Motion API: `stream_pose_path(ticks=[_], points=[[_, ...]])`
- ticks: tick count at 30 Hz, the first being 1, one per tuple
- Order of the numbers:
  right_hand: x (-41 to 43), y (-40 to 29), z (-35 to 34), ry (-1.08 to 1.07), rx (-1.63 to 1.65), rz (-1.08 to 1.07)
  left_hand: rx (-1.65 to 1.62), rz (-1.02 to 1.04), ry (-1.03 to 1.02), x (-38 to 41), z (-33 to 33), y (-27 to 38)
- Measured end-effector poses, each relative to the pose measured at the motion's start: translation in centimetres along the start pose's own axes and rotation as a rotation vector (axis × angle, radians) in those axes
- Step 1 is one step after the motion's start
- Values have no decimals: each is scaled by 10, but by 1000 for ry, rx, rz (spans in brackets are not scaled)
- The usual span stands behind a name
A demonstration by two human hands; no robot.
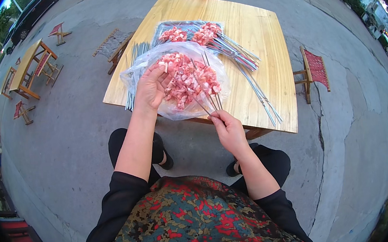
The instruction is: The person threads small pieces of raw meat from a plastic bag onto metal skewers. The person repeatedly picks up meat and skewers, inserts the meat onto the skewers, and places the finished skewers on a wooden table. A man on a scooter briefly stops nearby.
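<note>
My left hand [154, 86] pinches a small piece of raw meat [163, 66] between thumb and fingers, over the left side of a heap of diced raw meat [187, 80]. The heap lies on a clear plastic bag [175, 113] spread at the near side of a wooden table [239, 19]. In my right hand [229, 127], at the table's front edge, are several thin metal skewers [204, 106]. Their shafts fan out up and across the meat. Whether meat is threaded on them cannot be told.
Behind the bag, a metal tray [184, 23] holds loaded meat skewers [206, 33], their bare shafts reaching right. Loose metal skewers [257, 94] lie on the right, and a bundle of skewers [140, 49] at left. Folding stools [315, 69] [113, 46] flank the table.
</note>
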State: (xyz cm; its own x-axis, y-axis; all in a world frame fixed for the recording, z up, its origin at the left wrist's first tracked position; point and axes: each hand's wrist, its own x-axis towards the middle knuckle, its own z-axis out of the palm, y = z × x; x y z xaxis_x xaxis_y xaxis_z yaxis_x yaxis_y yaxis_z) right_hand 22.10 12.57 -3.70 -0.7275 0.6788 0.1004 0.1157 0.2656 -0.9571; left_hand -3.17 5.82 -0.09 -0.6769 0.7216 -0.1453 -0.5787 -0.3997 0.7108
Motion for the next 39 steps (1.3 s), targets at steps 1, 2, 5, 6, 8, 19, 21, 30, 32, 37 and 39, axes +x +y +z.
stream_pose_path(ticks=[1, 2, 5, 6, 8, 19, 21, 30, 32, 37, 39], points=[[0, -1, 1, 10, 1, -11, -19, 5, -14, 0, 2, 0], [0, -2, 1, 23, -10, -23, -37, 10, -29, -1, 3, -1], [0, -2, 2, 61, -32, -64, -41, 56, -21, -3, 5, -3], [0, 0, 4, 75, -33, -80, -51, 59, -16, -2, 6, -4], [-1, 1, 7, 92, -35, -104, -70, 67, -7, -2, 6, -6], [1, -2, 36, 151, -35, -138, -263, 188, 89, 7, 5, -24], [3, -4, 42, 166, -35, -146, -301, 196, 138, 8, 8, -23], [19, -16, 48, 204, -55, -205, -232, 92, 57, -5, 10, -41], [20, -15, 47, 209, -37, -212, -87, 178, 76, -12, 16, -41], [15, -13, 40, 228, 23, -155, -43, 126, 74, -5, 34, 3], [14, -11, 39, 222, 6, -169, 40, 145, 22, 0, 43, 14]])
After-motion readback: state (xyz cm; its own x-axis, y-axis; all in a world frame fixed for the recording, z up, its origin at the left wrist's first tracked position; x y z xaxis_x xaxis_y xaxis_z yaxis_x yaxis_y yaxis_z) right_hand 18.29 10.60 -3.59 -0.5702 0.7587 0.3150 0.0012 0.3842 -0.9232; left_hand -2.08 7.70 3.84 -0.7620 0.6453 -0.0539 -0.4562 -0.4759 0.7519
